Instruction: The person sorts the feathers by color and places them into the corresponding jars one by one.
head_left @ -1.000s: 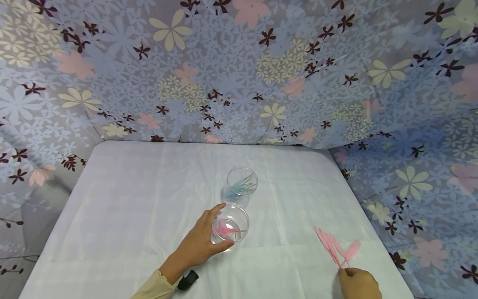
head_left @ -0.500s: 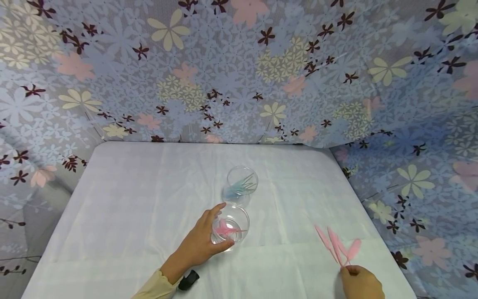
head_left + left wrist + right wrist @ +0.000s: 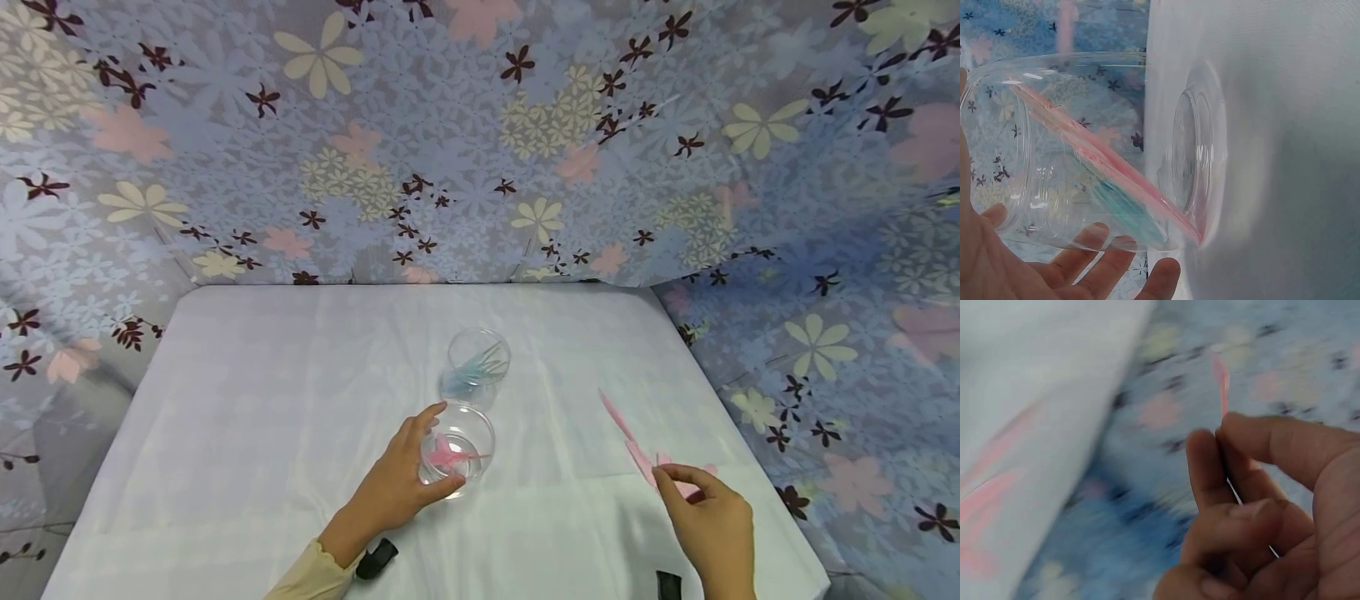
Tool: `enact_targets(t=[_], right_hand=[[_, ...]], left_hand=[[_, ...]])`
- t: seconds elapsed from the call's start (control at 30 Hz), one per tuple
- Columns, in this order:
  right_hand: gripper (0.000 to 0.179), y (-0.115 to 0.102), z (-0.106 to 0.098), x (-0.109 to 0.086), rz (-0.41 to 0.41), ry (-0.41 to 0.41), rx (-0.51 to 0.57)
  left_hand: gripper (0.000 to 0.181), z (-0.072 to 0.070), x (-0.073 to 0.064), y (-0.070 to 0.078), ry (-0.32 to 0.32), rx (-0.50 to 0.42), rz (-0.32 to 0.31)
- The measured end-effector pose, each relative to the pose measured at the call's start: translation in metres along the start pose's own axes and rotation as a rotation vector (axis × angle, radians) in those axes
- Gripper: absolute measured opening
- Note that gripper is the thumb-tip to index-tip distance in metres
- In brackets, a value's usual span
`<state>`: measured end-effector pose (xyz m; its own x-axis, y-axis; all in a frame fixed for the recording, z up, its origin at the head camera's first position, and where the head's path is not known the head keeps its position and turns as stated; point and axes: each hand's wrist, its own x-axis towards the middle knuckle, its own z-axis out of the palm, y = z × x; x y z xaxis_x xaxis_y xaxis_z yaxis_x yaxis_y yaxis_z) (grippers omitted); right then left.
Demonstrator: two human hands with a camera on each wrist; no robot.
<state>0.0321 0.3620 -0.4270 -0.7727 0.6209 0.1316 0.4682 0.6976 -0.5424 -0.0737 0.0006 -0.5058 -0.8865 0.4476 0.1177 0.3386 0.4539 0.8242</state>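
On the white table my left hand (image 3: 401, 479) grips the side of a clear glass cup (image 3: 483, 467), thumb near me and fingers on the far side. Inside the cup lean pink feathers (image 3: 1110, 156). My right hand (image 3: 708, 521) pinches the thin stem of a single pink feather (image 3: 617, 414) between thumb and fingertips, raised above the table; its pink tip (image 3: 1221, 372) points up in the right wrist view. Below and beside that hand, more pink feathers (image 3: 639, 460) lie on the table, partly hidden by the hand.
A second clear cup (image 3: 480, 333) with blue-green feathers (image 3: 472, 371) stands just behind the first. Black wrist straps (image 3: 377, 558) show at both wrists. A flowered cloth (image 3: 450, 167) hangs behind the table (image 3: 262, 375) and along its right side.
My right hand has lifted one pink feather off the group and moved up and slightly left with it. The left hand stays on the cup; the head view has shifted a little.
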Motion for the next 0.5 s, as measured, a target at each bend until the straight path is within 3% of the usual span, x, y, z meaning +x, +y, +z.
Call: enact_targets(t=[0.13,0.27,0.5], right_hand=[[0.014,-0.041,-0.004,-0.003,-0.183,-0.043,0.155],[0.004,-0.066,-0.002,-0.008,-0.31,-0.143,0.258],[0.007,-0.089,0.002,-0.008,-0.468,-0.393,0.268]], left_hand=[[0.092,-0.001,-0.001,-0.001,-0.008,-0.016,-0.022],[0.092,-0.001,-0.001,0.0,-0.026,-0.03,-0.032],[0.093,-0.003,0.0,0.001,-0.033,-0.038,-0.038]])
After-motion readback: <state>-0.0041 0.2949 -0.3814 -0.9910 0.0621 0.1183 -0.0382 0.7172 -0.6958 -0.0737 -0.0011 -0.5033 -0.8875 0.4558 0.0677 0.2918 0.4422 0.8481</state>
